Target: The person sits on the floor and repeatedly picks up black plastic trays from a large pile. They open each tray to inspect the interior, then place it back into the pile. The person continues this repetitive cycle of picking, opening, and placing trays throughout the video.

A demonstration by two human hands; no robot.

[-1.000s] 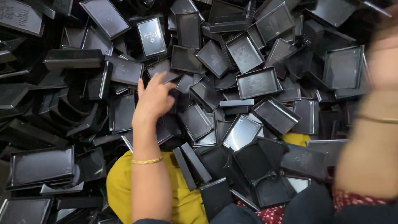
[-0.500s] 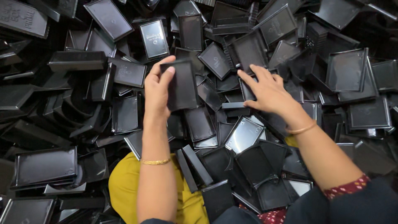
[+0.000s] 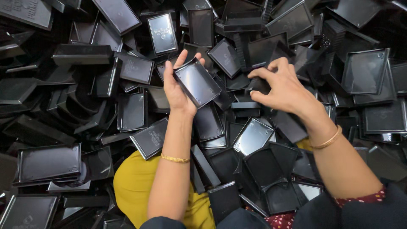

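My left hand (image 3: 176,89) holds a shallow black rectangular plastic tray (image 3: 197,82) by its left edge, lifted above the heap with its hollow side facing me. My right hand (image 3: 282,87) is just to the right of it, fingers curled and pinching a small black piece (image 3: 257,86) at the top of the pile. A gold bangle sits on each wrist. All around lies a deep heap of similar black trays and lids (image 3: 135,68), tilted every way.
A yellow cloth (image 3: 133,186) shows under my left forearm, and a red patterned cloth (image 3: 282,220) at the bottom edge. Glossy trays lie near my arms, one (image 3: 253,136) between them. Stacked trays (image 3: 48,163) sit at the lower left.
My left hand lifted a black tray out of the pile and turned its hollow side towards me. My right hand came in from the right edge and now grips a piece beside it.
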